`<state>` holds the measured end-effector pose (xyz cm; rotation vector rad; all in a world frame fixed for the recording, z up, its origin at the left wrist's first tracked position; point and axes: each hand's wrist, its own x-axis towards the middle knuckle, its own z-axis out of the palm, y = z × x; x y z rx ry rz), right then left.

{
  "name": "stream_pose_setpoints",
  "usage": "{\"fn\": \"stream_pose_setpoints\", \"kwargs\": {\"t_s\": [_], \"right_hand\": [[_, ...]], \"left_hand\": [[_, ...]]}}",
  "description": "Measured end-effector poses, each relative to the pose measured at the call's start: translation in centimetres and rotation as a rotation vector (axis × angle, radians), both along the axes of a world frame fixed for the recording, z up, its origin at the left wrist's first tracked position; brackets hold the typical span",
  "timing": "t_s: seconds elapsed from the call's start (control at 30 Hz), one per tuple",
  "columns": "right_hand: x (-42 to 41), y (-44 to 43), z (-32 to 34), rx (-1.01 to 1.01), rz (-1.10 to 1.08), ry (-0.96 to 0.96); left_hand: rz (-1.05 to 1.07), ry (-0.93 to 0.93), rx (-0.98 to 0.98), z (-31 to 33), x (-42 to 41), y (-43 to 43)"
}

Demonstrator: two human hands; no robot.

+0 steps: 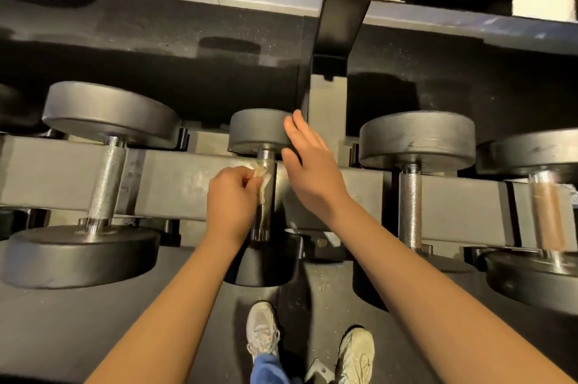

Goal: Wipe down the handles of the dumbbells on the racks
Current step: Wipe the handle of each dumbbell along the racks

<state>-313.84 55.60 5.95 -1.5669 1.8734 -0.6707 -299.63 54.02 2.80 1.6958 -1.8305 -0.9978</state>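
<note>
Item: small dumbbell (262,268), seated on lower rack rail (178,183) between 2 larger ones.
Handle (265,221): knurled steel, far end covered by crumpled wipe (262,177).
Left hand (233,199): fingers curled, pinching wipe against handle.
Right hand (308,164): fingers straight, close together, resting on far head (258,131).
Recommended: wrap wipe fully round, stroke end to end, keep the head steadied.

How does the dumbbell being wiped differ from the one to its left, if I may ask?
The wiped dumbbell has smaller heads than the left dumbbell. The left hand holds a wipe against its handle and the right hand touches its far head; the left dumbbell is untouched, its handle bare. Both have black heads and metal handles and lie on the same rack.
</note>
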Motion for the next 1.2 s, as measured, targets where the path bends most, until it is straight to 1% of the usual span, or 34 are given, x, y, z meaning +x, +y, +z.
{"fn": "stream_pose_setpoints", "kwargs": {"t_s": [0.2, 0.3, 0.43, 0.53, 0.67, 0.8, 1.0, 1.07, 1.2], "right_hand": [[0.3, 0.2, -0.1, -0.01, -0.024, -0.041], [0.2, 0.3, -0.2, 0.003, -0.031, -0.076], [0.2, 0.4, 0.1, 0.031, -0.032, -0.085], [0.1, 0.5, 0.5, 0.057, 0.007, -0.071], [-0.2, 0.4, 0.6, 0.074, 0.032, -0.059], [-0.3, 0.5, 0.4, 0.071, 0.027, -0.074], [-0.2, 0.6, 0.5, 0.08, 0.017, -0.084], [-0.2, 0.6, 0.5, 0.082, 0.018, -0.076], [-0.3, 0.6, 0.4, 0.073, 0.027, -0.065]], "left_hand": [[0.126, 0.111, 0.038, 0.1, -1.0, -1.5], [0.104, 0.095, 0.065, -0.2, -0.4, 0.0], [0.067, 0.062, 0.155, -0.7, 1.0, 2.4], [0.095, 0.053, 0.147, -0.5, 1.1, 2.1], [0.169, 0.075, 0.078, -0.2, 0.0, 0.7], [0.202, 0.13, 0.097, -0.6, 0.0, 1.4], [0.113, 0.006, 0.241, -0.4, 1.7, 2.4], [0.096, 0.014, 0.231, -0.3, 1.7, 2.2], [0.154, 0.078, 0.135, -0.1, 0.2, -0.3]]}}
